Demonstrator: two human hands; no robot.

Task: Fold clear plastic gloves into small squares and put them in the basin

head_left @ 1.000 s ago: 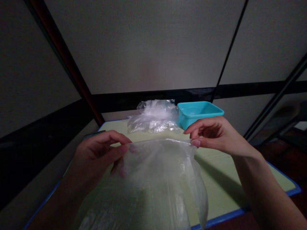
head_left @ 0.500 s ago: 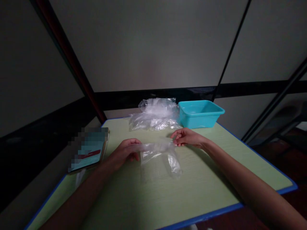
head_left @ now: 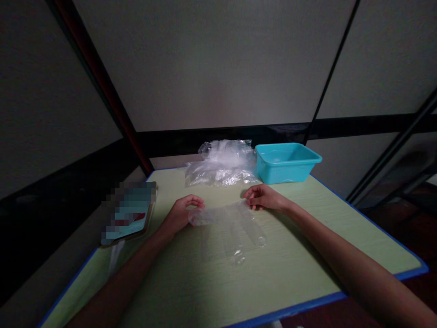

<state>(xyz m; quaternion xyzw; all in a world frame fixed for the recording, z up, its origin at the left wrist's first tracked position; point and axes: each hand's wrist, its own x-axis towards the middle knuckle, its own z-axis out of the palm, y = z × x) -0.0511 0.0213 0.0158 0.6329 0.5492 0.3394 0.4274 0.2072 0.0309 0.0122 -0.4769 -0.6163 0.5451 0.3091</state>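
Note:
A clear disposable plastic glove (head_left: pixel 230 223) hangs spread between my hands above the table, its finger-like ends drooping toward me. My right hand (head_left: pixel 262 197) pinches its upper right corner. My left hand (head_left: pixel 180 213) is curled at the upper left edge, with the fingertips against the film. One rounded end of the glove sticks out to the left in front of that hand and partly hides the thumb.
Behind lies a heap of crumpled clear plastic (head_left: pixel 223 166). To its right stands a turquoise basin (head_left: pixel 288 168). A tablet-like device (head_left: pixel 131 218), partly blurred out, rests at the left edge of the blue-edged table (head_left: pixel 293 273). A wall panel (head_left: pixel 211 68) rises behind.
The glove has opened out from a bunched strip, so its finger shapes now show and hang lower. Its left end has come away from across my left hand. Both hands have barely moved.

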